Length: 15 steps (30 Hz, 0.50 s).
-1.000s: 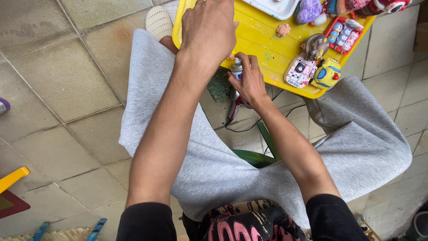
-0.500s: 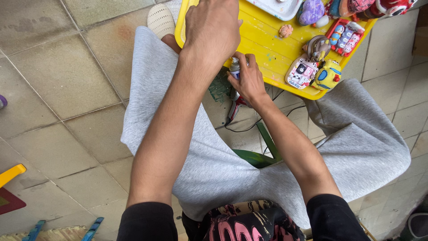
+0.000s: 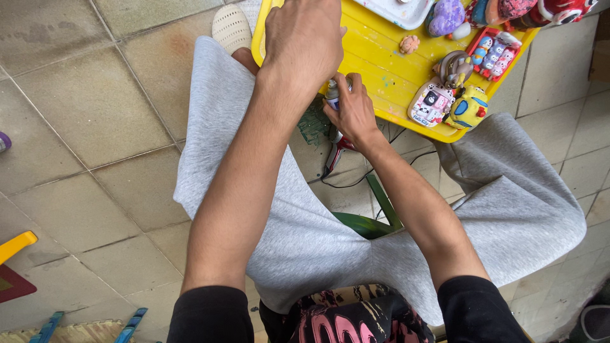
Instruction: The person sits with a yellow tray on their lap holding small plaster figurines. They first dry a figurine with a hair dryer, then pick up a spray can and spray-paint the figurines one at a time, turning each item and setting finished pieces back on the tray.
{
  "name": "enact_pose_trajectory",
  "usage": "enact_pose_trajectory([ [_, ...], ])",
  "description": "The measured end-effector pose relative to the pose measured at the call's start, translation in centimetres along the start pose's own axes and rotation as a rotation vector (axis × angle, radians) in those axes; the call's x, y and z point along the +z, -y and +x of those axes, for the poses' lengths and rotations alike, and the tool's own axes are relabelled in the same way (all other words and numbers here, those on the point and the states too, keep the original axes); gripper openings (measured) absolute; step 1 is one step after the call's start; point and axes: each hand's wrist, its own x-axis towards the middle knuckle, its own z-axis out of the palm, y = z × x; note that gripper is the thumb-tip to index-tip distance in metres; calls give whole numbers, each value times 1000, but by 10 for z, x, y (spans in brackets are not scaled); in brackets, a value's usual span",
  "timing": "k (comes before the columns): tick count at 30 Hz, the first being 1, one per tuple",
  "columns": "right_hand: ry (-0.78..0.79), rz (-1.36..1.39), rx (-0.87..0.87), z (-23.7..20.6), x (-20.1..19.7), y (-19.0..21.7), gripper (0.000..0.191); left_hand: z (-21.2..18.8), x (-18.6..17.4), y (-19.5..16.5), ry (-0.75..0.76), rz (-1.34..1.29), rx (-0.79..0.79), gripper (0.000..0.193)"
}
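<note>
- Left hand (image 3: 305, 41) — I see only its back. It reaches forward over the near edge of the yellow table (image 3: 375, 63), wrist straight, forearm stretched out long from the black sleeve. The fingers curl down and away from me, so I cannot tell what they grip, if anything, or how tightly they are closed.
- Small tube (image 3: 332, 94) — only its pale top shows, poking out above the right fist at the table's front edge, just below the left hand. I judge it light and fairly stiff, probably smooth enough to slip; a wrap around the body, as it is held now, looks the safest grasp.
- Right hand (image 3: 353, 113) — fingers closed snugly around the tube, thumb up near its top. The wrist bends slightly inward, and the forearm runs back and to the right toward my body, elbow out over the grey trouser leg (image 3: 508, 209).
- Further right on the table stand small painted figurines (image 3: 438, 101), well apart from both hands; they look brittle to me.
- A cord (image 3: 343, 178) trails on the tiled floor (image 3: 82, 114) beneath the right wrist.
</note>
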Motion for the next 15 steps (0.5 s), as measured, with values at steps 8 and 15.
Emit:
enact_pose_trajectory([
  [8,-26,47,39,1,-18,13,70,-1,4,2,-27,-3,-7,28],
  [15,-25,112,47,3,-27,17,66,-1,7,0,-21,-12,-11,29],
])
